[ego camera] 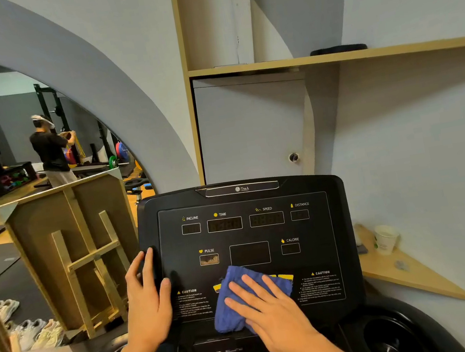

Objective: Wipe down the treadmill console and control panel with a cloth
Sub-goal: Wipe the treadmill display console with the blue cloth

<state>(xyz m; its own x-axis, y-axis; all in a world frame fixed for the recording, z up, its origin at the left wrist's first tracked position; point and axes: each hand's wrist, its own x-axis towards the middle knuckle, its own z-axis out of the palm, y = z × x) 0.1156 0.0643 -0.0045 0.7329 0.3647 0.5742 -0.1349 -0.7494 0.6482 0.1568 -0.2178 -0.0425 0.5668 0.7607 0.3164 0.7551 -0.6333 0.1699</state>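
The black treadmill console (245,228) fills the lower middle of the head view, with its displays labelled INCLINE, TIME, SPEED, DISTANCE, PULSE and CALORIE. A crumpled blue cloth (232,300) lies on the lower part of the control panel, over yellow buttons. My right hand (273,315) presses flat on the cloth, fingers spread. My left hand (149,304) grips the console's left edge, thumb on the panel face beside the left CAUTION text.
A white paper cup (385,238) stands on a triangular wooden corner shelf (418,277) right of the console. A cup holder (393,333) sits at lower right. A wooden frame (85,254) and shoes (33,332) are at left. A mirror (22,142) reflects people in the gym.
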